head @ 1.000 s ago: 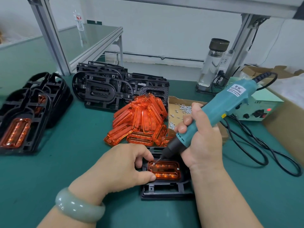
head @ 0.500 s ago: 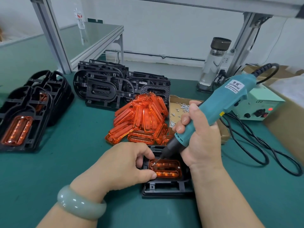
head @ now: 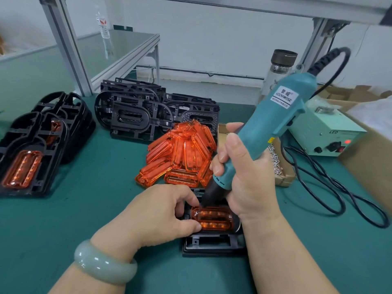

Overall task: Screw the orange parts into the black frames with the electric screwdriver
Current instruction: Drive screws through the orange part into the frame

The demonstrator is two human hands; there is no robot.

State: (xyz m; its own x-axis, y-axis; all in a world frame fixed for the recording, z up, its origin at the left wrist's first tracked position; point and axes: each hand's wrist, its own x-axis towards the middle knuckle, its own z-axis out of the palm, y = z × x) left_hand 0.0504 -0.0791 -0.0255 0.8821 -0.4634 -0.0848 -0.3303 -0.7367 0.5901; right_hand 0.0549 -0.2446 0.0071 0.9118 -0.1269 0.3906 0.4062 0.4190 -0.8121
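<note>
Head view. Working black frame [head: 212, 245] lies flat on the green table [head: 84, 209], near edge, between both wrists. One orange part [head: 214, 218] is seated in its recess.

Left hand [head: 163, 211]: fingers curled, thumb and fingertips pinching the orange part's left end and pinning it down. Right hand [head: 244, 183]: wrapped round the lower barrel of the electric screwdriver [head: 273, 124], which tilts up and right. Its tip meets the part's upper left corner; the screw itself is too small to see.

Handling, judged: the orange part is thin, glossy, clear plastic, so light, stiff, slippery and prone to crack at the screw ears. Hold it by the end rim, clear of the bit. The frame looks rigid and ribbed, safe to hold by its outer edge.

Counts:
- One screwdriver.
- One part under work.
- Loose orange pile [head: 184, 151]: well over ten, overlapped, no exact count.
- Empty frames stack [head: 152, 115]: several, number unclear.
- Finished frames [head: 31, 149] far left: two orange inserts visible.
- Screw box [head: 280, 166]: many screws.
</note>
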